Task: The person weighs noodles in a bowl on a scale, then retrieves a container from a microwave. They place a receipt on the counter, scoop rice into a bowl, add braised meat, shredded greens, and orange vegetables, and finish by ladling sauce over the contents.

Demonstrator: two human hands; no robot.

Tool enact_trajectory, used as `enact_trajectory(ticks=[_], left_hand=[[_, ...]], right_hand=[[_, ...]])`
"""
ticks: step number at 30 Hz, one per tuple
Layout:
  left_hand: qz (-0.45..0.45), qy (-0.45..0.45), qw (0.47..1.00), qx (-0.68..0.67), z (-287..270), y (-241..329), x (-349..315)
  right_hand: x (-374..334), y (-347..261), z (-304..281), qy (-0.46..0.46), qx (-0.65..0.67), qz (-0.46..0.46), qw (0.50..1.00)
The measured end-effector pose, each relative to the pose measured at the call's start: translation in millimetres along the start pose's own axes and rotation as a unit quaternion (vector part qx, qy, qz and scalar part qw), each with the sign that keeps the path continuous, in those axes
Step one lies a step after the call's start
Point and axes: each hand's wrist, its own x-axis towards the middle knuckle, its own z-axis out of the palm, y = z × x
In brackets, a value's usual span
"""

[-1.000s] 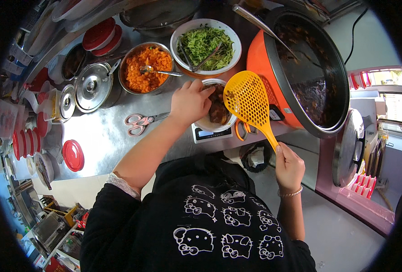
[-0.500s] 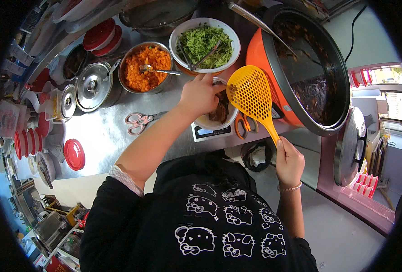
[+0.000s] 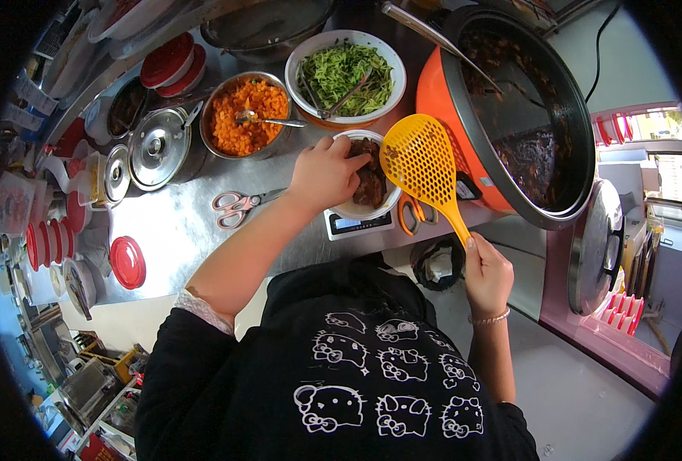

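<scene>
My right hand [image 3: 489, 270] is closed round the handle of a yellow perforated skimmer [image 3: 419, 157]. The skimmer's head hangs over the right rim of a white bowl [image 3: 393, 201]. Brown pieces of cooked meat [image 3: 370, 183] lie in that bowl, which stands on a white kitchen scale [image 3: 362, 228]. Over the bowl's left side is my left hand [image 3: 326, 173], fingers apart, one finger stretched to the meat. Whether that finger touches the meat I cannot tell. To the right of the skimmer stands a large orange cooker [image 3: 468, 131] with dark sauce and a metal-handled ladle [image 3: 425, 32].
Beyond my left hand are a bowl of shredded greens [image 3: 349, 73] and a pot of diced orange food [image 3: 249, 115]. Pink-handled scissors [image 3: 233, 207] and orange-handled scissors [image 3: 412, 215] flank the scale. Lidded pots [image 3: 156, 150] and a red lid [image 3: 127, 261] are at left.
My left hand has drawn back a little to the left and toward me, uncovering more of the bowl and meat. The skimmer has shifted slightly left.
</scene>
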Motion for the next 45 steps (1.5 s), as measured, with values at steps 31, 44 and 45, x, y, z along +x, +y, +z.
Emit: enact_trajectory(ticks=[31, 44, 45], left_hand=[[-0.069, 0.035, 0.997, -0.022, 15, -10, 25], [-0.098, -0.017, 0.993, -0.055, -22, -20, -48], [-0.098, -0.028, 0.993, -0.053, -22, -18, -51]], right_hand=[[-8, -1, 0, -0.007, 0.003, 0.038, 0.999], [0, -6, 3, 0.019, -0.011, 0.016, 1.000], [0, -5, -3, 0.023, 0.015, -0.002, 1.000]])
